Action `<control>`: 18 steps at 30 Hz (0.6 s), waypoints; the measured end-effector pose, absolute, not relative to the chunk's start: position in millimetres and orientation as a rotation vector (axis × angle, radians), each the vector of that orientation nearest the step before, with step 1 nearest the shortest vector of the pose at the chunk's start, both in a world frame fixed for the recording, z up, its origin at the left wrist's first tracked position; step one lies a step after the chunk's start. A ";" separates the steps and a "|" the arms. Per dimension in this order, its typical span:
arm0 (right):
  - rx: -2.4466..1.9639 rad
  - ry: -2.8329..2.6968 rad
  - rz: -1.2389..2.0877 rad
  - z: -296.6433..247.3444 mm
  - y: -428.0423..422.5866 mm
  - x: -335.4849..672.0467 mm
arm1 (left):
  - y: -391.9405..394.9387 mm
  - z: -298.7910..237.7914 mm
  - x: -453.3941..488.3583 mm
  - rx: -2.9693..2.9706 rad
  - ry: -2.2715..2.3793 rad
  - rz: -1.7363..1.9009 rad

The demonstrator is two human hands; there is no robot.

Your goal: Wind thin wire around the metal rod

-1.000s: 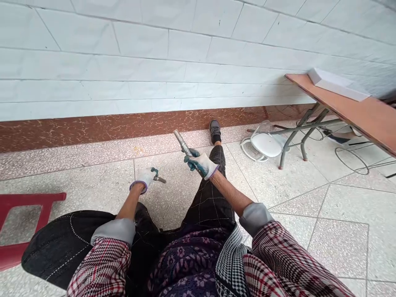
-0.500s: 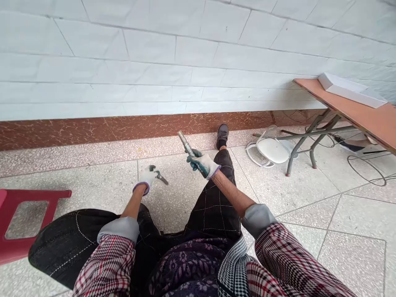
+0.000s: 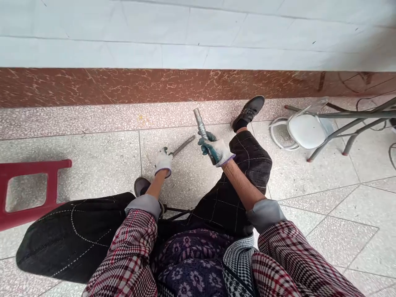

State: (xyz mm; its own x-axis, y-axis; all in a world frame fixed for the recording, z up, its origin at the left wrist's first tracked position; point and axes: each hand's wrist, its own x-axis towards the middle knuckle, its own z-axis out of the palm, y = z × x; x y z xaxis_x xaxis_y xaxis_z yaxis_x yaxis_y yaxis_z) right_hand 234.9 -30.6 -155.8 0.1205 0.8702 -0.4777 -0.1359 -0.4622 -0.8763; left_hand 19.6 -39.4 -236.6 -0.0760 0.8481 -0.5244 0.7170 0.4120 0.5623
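I sit low over a speckled tile floor with both legs out in front. My right hand, in a white and green glove, is closed round a grey metal bar that points up and away toward the wall. My left hand, gloved the same way, grips a thin grey metal rod that slants up to the right, its tip close to the bar. My right shoe rests near the brown skirting, and my left shoe is under the left wrist.
A red plastic stool lies at the left. A white round stool lies tipped under grey metal table legs at the right. A brown skirting band runs along the white tiled wall.
My view has tilted down and closer. The left hand has lifted the thin rod so that it now slants up to the right toward the bar. The right hand keeps hold of the bar.
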 end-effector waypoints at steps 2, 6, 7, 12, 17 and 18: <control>-1.547 -0.667 1.475 -159.3 -31.7 239.0 | -28.7 -252.1 32.5 1.406 1.800 0.126; -1.455 -0.568 1.454 -158.1 -39.2 241.7 | -7.7 -279.4 66.2 1.527 1.706 0.016; -1.440 -0.554 1.461 -156.7 -43.3 240.5 | -2.8 -284.0 74.4 1.539 1.683 0.012; -1.458 -0.629 1.586 -145.1 -67.5 233.1 | 21.3 -296.4 93.5 1.417 1.619 0.141; -1.436 -0.651 1.403 -122.4 -69.9 242.9 | 34.3 -294.3 72.3 1.150 1.661 0.301; -1.414 -0.632 1.331 -120.7 -68.2 247.4 | 35.7 -289.6 64.5 1.087 1.676 0.361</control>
State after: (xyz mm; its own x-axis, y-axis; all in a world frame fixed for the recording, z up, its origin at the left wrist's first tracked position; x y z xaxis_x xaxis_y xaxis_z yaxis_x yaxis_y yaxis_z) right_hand 247.4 -68.2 -120.7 0.2433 0.8922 -0.3805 -0.2694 -0.3147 -0.9102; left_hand 64.5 35.7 -289.6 -0.0299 0.7972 -0.6029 0.4786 0.5410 0.6916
